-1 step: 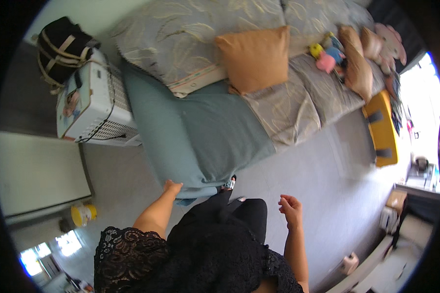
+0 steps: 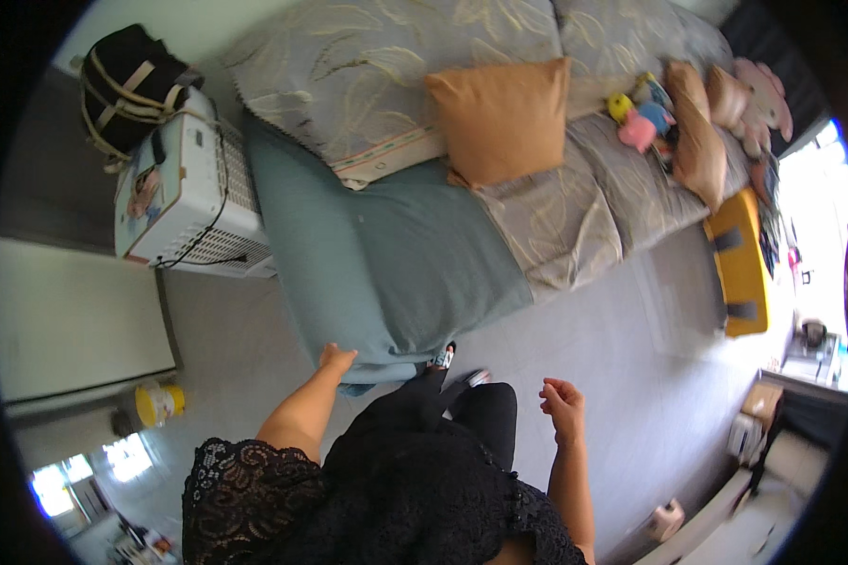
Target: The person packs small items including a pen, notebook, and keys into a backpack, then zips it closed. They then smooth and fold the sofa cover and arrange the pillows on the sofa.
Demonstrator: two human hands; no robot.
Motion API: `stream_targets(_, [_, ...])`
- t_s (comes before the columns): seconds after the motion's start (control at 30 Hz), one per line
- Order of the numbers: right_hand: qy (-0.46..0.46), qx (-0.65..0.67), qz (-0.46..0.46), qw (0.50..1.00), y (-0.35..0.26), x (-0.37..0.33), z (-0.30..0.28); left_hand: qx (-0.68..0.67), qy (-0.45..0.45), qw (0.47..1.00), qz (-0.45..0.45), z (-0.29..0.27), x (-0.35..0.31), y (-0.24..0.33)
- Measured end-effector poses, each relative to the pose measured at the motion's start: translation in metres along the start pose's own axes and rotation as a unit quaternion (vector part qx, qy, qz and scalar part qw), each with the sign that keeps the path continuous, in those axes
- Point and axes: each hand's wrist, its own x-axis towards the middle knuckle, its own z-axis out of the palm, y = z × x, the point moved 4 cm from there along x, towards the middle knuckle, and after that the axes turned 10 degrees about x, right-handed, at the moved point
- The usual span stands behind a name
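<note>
My left hand (image 2: 335, 357) is at the front end of the teal-covered sofa arm (image 2: 325, 273), apparently resting on it with the fingers out; the underside of the hand is hidden. My right hand (image 2: 562, 405) hangs over the grey floor with loosely bent fingers apart and nothing in it. Beyond my left hand spreads the teal sofa seat (image 2: 433, 245), joined on the right by a grey leaf-patterned cover (image 2: 556, 221). A tan cushion (image 2: 504, 122) leans against the patterned backrest (image 2: 358, 71). My feet, in patterned sandals (image 2: 444, 355), stand close to the sofa's front.
Left of the sofa, a white slatted box (image 2: 193, 198) carries a black bag (image 2: 127, 89) and a hanging cord. Plush toys (image 2: 643, 127) and more tan cushions lie at the right end, near a yellow panel (image 2: 740, 264). A yellow-and-white bucket (image 2: 158, 404) stands at lower left.
The whole view has shifted slightly, with the sofa sitting a little lower and farther right. My right foot shows farther forward. Both hands keep nearly the same pose.
</note>
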Motion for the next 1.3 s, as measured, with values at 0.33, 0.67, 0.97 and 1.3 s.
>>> stream_targets(0.33, [-0.218, -0.158, 0.007, 0.963, -0.107, 0.231, 0.041, -0.175, 0.073, 0.981, 0.041, 0.043, -0.042, 0.101])
stream_targets(0.67, [-0.154, -0.497, -0.503, 0.691, -0.319, 0.397, 0.288, -0.231, 0.147, 0.962, 0.005, 0.071, -0.036, 0.077])
stream_targets(0.97, [-0.109, -0.709, -0.481, 0.504, -0.316, 0.392, 0.375, -0.25, 0.109, 0.962, -0.023, 0.069, -0.032, 0.051])
stream_targets(1.3, [-0.282, -0.764, -0.387, 0.432, -0.268, 0.275, 0.229, -0.313, 0.102, 0.944, 0.026, 0.036, 0.012, 0.021])
